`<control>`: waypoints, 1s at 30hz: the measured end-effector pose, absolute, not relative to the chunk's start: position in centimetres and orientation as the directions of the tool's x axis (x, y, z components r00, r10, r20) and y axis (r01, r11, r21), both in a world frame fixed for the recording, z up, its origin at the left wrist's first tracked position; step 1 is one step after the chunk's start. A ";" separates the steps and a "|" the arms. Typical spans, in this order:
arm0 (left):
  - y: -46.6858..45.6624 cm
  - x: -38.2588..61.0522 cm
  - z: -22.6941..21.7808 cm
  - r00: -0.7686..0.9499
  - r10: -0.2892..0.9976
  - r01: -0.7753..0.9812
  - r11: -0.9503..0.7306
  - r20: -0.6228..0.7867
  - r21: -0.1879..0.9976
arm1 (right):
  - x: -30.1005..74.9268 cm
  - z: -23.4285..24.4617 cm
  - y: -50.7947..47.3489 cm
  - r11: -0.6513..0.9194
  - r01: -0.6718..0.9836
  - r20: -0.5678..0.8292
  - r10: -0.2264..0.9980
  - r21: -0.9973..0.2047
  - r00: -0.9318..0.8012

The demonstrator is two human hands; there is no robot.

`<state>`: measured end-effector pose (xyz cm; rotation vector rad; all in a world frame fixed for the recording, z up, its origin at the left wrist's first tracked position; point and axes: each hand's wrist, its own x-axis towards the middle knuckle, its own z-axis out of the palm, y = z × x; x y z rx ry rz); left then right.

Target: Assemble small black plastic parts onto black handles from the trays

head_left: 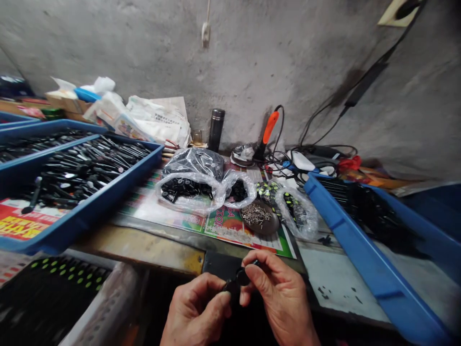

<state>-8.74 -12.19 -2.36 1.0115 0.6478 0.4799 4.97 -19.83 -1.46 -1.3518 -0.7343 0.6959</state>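
Note:
My left hand (200, 307) pinches a small dark part between thumb and fingers in front of the table edge. Close beside it, my right hand (275, 295) grips a round black plastic piece (242, 276) by thumb and forefinger. The two parts meet or nearly meet between my hands; I cannot tell whether they are joined. Just beyond lie a dish of small screws (256, 216), an open plastic bag of black parts (189, 190), a smaller bag of black pieces (237, 190) and a bag of black and yellow-green parts (297, 209).
On the left, a blue tray (118, 190) holds many black long-handled pieces. Another blue tray (355, 235) with black parts stands at right. An orange-handled tool (270, 127) on a cord and a dark flask (216, 129) stand near the wall. A white crate (104, 307) sits lower left.

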 end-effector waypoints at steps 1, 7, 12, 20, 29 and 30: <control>-12.2 -8.8 -2.2 0.721 0.639 -0.071 0.452 -0.267 0.889 | 4.9 -1.5 -19.9 0.094 -0.033 0.056 0.803 -0.995 0.593; -12.6 -9.1 -1.8 0.719 0.663 -0.028 0.328 -0.209 0.944 | 5.2 -1.7 -20.2 0.068 -0.164 -0.016 0.884 -0.984 0.466; -12.8 -9.3 -2.2 0.728 0.656 0.007 0.283 -0.199 0.959 | 5.7 -1.6 -20.5 0.045 -0.120 -0.014 0.892 -0.992 0.452; -12.8 -9.1 -2.5 0.741 0.628 -0.012 0.365 -0.237 0.931 | 5.6 -2.1 -20.5 0.058 -0.186 -0.037 0.882 -0.981 0.469; -13.0 -9.0 -2.3 0.739 0.624 -0.031 0.409 -0.255 0.912 | 5.3 -2.8 -20.3 0.069 -0.290 -0.089 0.864 -0.955 0.496; -13.1 -9.0 -2.4 0.740 0.623 -0.027 0.405 -0.254 0.914 | 5.4 -2.8 -20.4 0.062 -0.277 -0.084 0.869 -0.959 0.488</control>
